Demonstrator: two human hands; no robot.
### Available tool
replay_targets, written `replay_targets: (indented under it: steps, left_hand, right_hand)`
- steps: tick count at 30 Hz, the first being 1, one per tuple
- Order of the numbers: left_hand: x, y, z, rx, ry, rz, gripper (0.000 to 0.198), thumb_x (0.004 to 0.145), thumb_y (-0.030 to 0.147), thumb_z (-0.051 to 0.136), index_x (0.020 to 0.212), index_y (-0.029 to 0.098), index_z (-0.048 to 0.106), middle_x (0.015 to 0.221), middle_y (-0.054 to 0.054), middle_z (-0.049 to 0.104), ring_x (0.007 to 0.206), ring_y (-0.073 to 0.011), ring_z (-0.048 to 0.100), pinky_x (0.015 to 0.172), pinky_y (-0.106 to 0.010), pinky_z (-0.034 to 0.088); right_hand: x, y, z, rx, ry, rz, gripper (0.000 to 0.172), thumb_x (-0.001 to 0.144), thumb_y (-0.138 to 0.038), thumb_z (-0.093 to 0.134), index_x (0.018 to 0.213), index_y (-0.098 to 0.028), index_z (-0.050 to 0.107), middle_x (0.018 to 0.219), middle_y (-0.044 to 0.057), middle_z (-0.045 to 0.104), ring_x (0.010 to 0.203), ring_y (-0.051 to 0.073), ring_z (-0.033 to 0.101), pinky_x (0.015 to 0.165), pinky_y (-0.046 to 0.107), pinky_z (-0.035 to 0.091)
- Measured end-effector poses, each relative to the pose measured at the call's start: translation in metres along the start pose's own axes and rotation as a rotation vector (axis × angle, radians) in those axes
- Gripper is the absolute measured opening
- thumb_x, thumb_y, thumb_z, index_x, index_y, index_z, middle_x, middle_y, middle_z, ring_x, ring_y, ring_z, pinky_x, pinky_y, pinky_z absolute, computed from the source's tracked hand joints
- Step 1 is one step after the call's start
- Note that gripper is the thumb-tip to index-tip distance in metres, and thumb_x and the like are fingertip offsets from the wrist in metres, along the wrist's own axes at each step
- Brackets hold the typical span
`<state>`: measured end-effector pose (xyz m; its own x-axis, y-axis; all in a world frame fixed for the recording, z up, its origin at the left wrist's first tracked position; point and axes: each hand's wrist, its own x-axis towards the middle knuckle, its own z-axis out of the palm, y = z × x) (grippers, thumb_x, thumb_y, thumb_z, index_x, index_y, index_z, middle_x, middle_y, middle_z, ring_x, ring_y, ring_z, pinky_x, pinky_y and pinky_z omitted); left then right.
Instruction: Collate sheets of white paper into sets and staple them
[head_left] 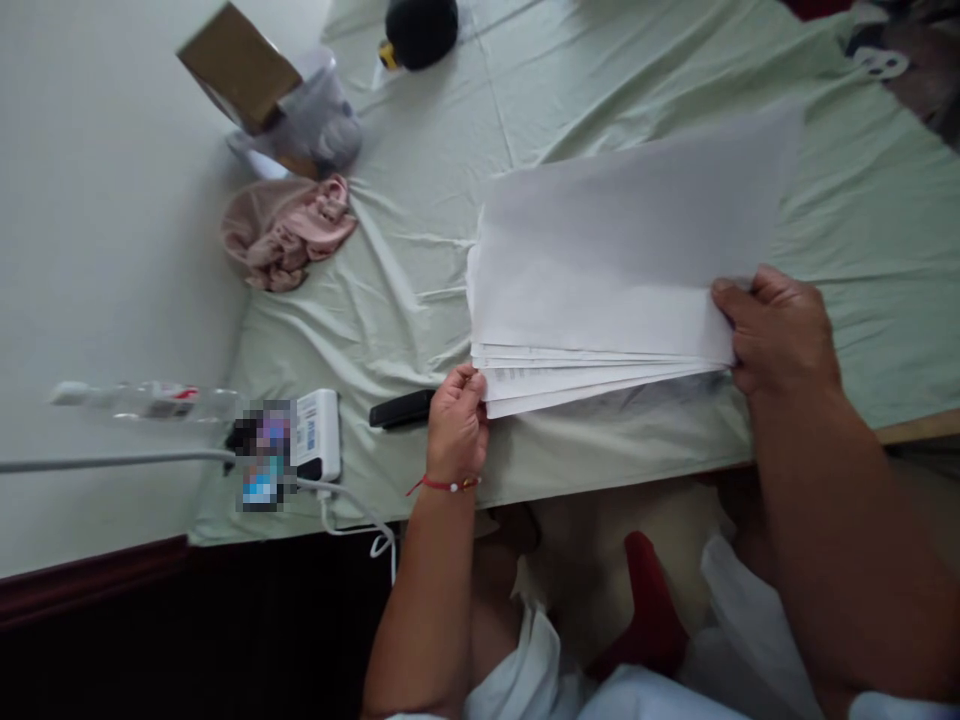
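Note:
Both hands hold a fanned stack of white paper sheets (622,240) above the cloth-covered table. My left hand (457,415) pinches the near left corner, where several sheet edges spread apart and faint print shows on the lower ones. The near right edge is gripped by my right hand (784,325), its thumb lying on the blank top sheet. A black oblong object (401,409), perhaps a stapler, lies on the cloth just left of my left hand; its right end is hidden behind that hand.
The pale green tablecloth (397,260) has wrinkles. To the left are a clear bottle (202,403), a white power strip (318,435) with cables, and a pink cloth (300,230). Further back stand a cardboard box (240,65), a plastic tub (330,110) and a dark round object (422,32).

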<state>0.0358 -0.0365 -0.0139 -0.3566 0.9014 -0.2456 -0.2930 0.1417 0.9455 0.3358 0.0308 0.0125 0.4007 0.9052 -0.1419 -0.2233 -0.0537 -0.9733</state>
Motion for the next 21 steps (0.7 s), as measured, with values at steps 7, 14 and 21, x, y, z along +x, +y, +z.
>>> replay_targets:
  steps: [7, 14, 21]
  left_hand:
    - [0.008, -0.002, 0.001, 0.008, 0.061, 0.010, 0.024, 0.073, 0.026, 0.087, 0.091, 0.021, 0.071, 0.080, 0.000, 0.080, 0.080, -0.0180, 0.077, 0.081, -0.030, 0.062]
    - [0.009, 0.012, -0.002, -0.152, 0.005, -0.077, 0.047, 0.091, 0.067, 0.073, 0.091, 0.020, 0.072, 0.068, 0.000, 0.073, 0.059, -0.0159, 0.070, 0.070, -0.032, 0.062]
    - [0.009, 0.016, 0.006, 0.022, -0.023, 0.022, 0.053, 0.061, 0.052, 0.104, 0.092, 0.019, 0.077, 0.087, -0.006, 0.083, 0.091, -0.0247, 0.081, 0.089, -0.037, 0.064]
  right_hand:
    - [0.001, -0.005, -0.006, 0.007, -0.154, 0.052, 0.013, 0.072, -0.011, 0.074, 0.080, -0.022, 0.076, 0.081, 0.001, 0.076, 0.073, 0.014, 0.066, 0.080, 0.029, 0.056]
    - [0.004, -0.008, -0.014, 0.064, -0.223, -0.012, 0.021, 0.069, -0.014, 0.080, 0.088, -0.023, 0.082, 0.084, 0.000, 0.081, 0.079, 0.016, 0.072, 0.091, 0.032, 0.059]
    - [0.006, -0.007, -0.022, 0.034, -0.345, -0.104, 0.029, 0.070, -0.027, 0.091, 0.099, -0.025, 0.085, 0.093, 0.002, 0.082, 0.094, 0.020, 0.074, 0.098, 0.035, 0.059]
